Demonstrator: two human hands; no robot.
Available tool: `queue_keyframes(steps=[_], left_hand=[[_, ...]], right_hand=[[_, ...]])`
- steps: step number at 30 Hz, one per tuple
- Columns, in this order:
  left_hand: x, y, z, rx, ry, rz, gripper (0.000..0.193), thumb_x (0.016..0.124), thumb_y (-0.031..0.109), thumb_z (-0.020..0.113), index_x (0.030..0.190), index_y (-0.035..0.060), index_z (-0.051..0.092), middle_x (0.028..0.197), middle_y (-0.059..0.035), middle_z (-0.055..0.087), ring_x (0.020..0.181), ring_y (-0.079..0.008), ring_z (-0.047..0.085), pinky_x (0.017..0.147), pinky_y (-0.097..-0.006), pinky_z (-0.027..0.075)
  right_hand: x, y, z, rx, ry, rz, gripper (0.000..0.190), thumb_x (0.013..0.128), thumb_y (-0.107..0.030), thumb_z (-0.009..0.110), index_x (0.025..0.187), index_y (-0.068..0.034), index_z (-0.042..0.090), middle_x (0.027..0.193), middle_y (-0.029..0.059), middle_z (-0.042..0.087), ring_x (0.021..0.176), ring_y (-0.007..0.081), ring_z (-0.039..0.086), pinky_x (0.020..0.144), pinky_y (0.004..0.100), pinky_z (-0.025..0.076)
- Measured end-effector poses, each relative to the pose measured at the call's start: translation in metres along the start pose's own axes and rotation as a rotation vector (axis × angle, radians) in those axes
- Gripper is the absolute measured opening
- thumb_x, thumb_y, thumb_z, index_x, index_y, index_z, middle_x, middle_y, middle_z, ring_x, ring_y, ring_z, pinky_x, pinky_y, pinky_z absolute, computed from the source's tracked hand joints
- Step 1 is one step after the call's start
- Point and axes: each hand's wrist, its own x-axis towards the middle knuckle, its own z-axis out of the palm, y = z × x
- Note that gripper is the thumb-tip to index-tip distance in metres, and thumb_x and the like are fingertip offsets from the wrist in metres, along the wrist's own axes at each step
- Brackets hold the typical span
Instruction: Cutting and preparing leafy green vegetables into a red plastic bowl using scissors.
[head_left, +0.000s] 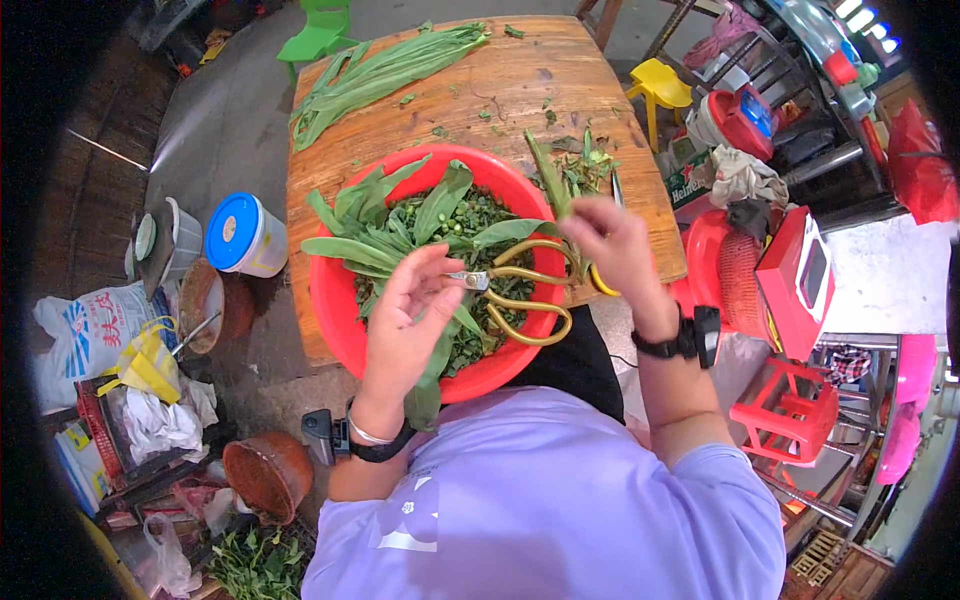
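Observation:
My left hand (416, 315) is over the red plastic basin (536, 210), its thumb and fingers around the blade end of gold-handled scissors (517, 281). The scissors' looped handles point right, across the basin's rim. My right hand (611, 244), blurred, is beyond the handles with its fingertips at the lower end of a green stalk (551, 176). Chopped greens (480, 214) fill the basin, and long whole leaves (442, 206) lie on top. One broad leaf (431, 371) hangs over the near rim below my left hand.
The wooden table (405, 127) bears a bundle of long leaves (390, 75) and a pile of trimmings (585, 169). Beside the trimmings is a yellow handle loop (604, 281). Left stands a blue-lidded bucket (244, 236); at right are a red stool (787, 412) and a yellow chair (660, 86).

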Motion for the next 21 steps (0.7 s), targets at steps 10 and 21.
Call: queue_keyframes(steps=[10,21], left_hand=[[0.000,0.002,-0.012,0.047,0.009,-0.058,0.022,0.092,0.008,0.058,0.112,0.0002,0.058,0.101,-0.0051,0.063,0.094,-0.0118,0.059,0.084,-0.0257,0.047],[-0.001,0.001,-0.017,0.086,0.023,-0.071,0.022,0.092,0.009,0.056,0.112,0.0002,0.058,0.102,-0.0054,0.064,0.094,-0.0127,0.060,0.085,-0.0263,0.048]], right_hand=[[0.016,0.073,0.002,-0.711,0.206,-0.180,0.032,0.078,-0.030,0.069,0.092,-0.003,0.059,0.092,0.0171,0.057,0.082,0.0386,0.059,0.070,0.0450,0.048],[0.019,0.085,0.022,-0.841,-0.008,-0.036,0.021,0.075,-0.022,0.066,0.079,-0.003,0.061,0.081,0.0167,0.060,0.072,0.0357,0.061,0.063,0.0439,0.051]])
